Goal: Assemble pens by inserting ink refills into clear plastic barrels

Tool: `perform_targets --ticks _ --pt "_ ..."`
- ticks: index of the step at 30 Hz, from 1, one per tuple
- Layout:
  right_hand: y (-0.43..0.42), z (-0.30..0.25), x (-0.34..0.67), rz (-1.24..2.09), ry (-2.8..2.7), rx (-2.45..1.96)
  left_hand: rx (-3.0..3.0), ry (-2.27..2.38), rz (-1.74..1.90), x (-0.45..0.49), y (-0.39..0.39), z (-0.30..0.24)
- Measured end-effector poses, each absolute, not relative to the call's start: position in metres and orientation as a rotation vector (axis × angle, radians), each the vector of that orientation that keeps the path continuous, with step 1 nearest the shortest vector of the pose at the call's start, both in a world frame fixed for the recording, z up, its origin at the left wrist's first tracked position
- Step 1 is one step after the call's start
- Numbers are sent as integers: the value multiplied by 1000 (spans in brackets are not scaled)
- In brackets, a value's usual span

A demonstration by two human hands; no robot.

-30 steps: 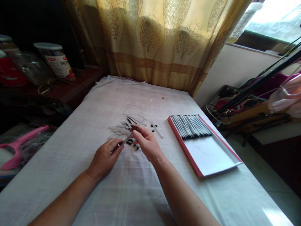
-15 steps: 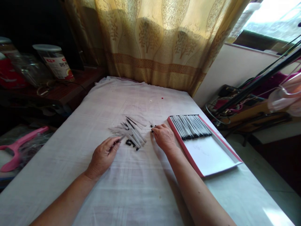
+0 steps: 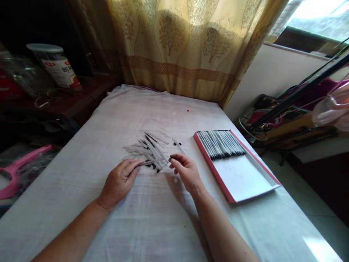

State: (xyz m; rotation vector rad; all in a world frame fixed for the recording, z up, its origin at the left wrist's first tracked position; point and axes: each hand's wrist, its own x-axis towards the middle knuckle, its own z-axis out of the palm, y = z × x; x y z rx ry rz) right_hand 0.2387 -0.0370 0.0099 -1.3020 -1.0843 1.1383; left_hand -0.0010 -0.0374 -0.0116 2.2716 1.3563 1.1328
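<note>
My left hand (image 3: pixel 121 182) is closed around a pen (image 3: pixel 152 160) with a translucent barrel, which points right toward my other hand. Between the thumb and fingertips of my right hand (image 3: pixel 185 171) is a small black cap (image 3: pixel 170 159), close to the pen's far end. Behind and below them lies a loose pile of pen parts (image 3: pixel 152 147), clear tubes and dark pieces mixed together. A single clear tube (image 3: pixel 179 146) with small black caps beside it rests just beyond my right hand.
To the right is a shallow red-edged box (image 3: pixel 253 185) with a row of black-tipped pens (image 3: pixel 220 145) in its far half. A pale cloth (image 3: pixel 131 225) covers the table. A red bit (image 3: pixel 188 110) lies toward the curtain (image 3: pixel 174 43). Jars (image 3: pixel 58 69) stand at left.
My right hand has lifted from the small black caps and moved left toward the pen, a cap now in its fingertips. My left hand's pen now reaches further right over the pile.
</note>
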Motion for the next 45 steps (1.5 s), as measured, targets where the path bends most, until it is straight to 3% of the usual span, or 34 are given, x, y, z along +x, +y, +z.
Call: perform_targets --ticks 4,20,29,45 --pt "-49 14 228 1286 -823 -1231 2298 1343 1063 0 -39 -10" --pt "-49 10 225 1191 -952 -1261 2333 1327 1047 1 -41 -8" --pt "-52 4 237 849 -1356 -1288 2346 1358 1024 1 -41 -8" --pt "-52 8 238 609 -1753 -1466 2387 1300 1059 3 -42 -7"
